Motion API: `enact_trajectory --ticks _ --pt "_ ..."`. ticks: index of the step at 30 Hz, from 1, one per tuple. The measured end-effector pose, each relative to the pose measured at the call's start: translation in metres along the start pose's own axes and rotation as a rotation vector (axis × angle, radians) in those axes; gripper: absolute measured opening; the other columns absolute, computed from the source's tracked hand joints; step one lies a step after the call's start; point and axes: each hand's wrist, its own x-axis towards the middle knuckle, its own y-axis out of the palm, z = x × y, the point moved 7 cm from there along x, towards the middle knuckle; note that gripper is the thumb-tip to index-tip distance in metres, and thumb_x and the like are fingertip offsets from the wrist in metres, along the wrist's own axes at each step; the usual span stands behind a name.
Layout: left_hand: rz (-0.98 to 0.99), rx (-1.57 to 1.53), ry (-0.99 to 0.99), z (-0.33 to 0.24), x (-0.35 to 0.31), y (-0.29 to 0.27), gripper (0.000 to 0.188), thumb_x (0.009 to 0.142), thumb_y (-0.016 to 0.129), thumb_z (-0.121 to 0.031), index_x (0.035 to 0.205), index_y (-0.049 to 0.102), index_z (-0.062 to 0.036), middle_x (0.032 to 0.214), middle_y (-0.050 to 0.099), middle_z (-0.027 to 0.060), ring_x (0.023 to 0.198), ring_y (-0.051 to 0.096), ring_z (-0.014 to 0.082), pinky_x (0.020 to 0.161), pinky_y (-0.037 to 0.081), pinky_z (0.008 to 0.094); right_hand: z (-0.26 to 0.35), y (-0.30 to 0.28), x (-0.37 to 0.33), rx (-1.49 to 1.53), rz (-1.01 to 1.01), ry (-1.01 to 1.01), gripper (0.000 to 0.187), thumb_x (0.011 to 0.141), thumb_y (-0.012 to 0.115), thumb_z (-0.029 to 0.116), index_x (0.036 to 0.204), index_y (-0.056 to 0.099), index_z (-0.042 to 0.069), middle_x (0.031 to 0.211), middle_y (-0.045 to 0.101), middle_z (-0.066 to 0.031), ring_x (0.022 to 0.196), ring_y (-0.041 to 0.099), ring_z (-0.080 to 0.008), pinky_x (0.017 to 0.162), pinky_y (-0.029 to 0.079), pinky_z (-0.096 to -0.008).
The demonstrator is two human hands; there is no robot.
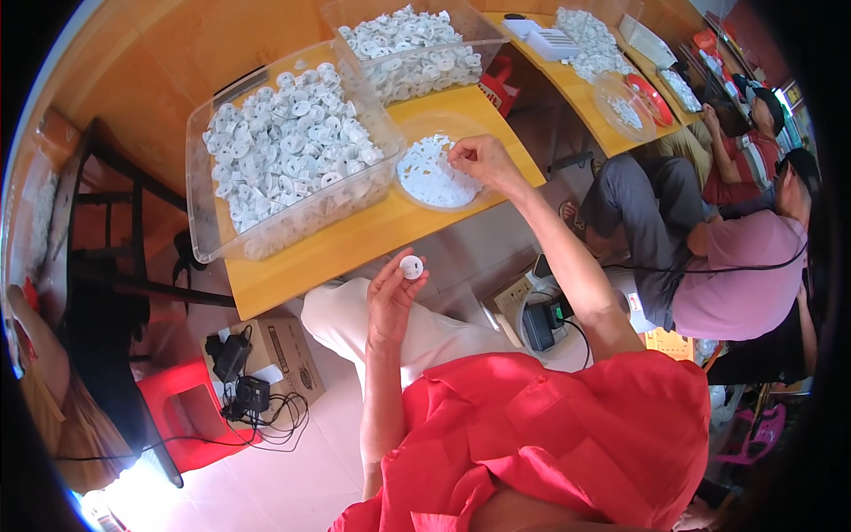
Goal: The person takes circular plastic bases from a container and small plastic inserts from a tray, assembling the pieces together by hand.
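Your left fingers (387, 277) pinch a white disc (411, 267) at their tips, near the counter (372, 241); your right fingers (464, 152) bunch over the bowl (427, 124) of white bits (433, 182), their hold unclear.

A workshop where small plastic-looking parts are handled by hand in bulk.

Clear tubs (196, 199) are heaped with white round parts (292, 142), and a clear bowl (448, 209) is filled with small white pieces (433, 184). A yellow table (319, 279) is taken up by these, and a second table (576, 96) beyond is spread with more white parts. Places beside the tables are taken by seated people (740, 270); a cardboard box (294, 359) and a red stool (168, 403) are kept on the tiled floor (337, 443).
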Motion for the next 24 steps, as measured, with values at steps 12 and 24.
enact_trajectory --ticks 12,24 --pt "-0.015 -0.006 -0.002 0.000 -0.002 0.001 0.033 0.088 0.049 -0.009 0.119 0.051 0.0037 0.104 0.060 0.0186 0.088 0.063 0.0224 0.081 0.051 0.0291 0.005 0.002 -0.005 -0.025 -0.033 -0.069 0.011 0.077 0.056 -0.001 0.086 0.063 0.000 0.069 0.060 -0.0057 0.063 0.055 -0.0107 0.057 0.044 -0.0272" --pt "0.001 -0.015 0.002 0.000 -0.001 0.001 0.033 0.088 0.048 -0.009 0.119 0.050 0.0039 0.105 0.060 0.0190 0.088 0.062 0.0222 0.080 0.052 0.0284 0.004 0.005 -0.007 0.403 0.055 0.123 0.007 0.079 0.060 -0.002 0.085 0.057 -0.004 0.072 0.062 -0.0071 0.065 0.061 -0.0113 0.059 0.051 -0.0232"
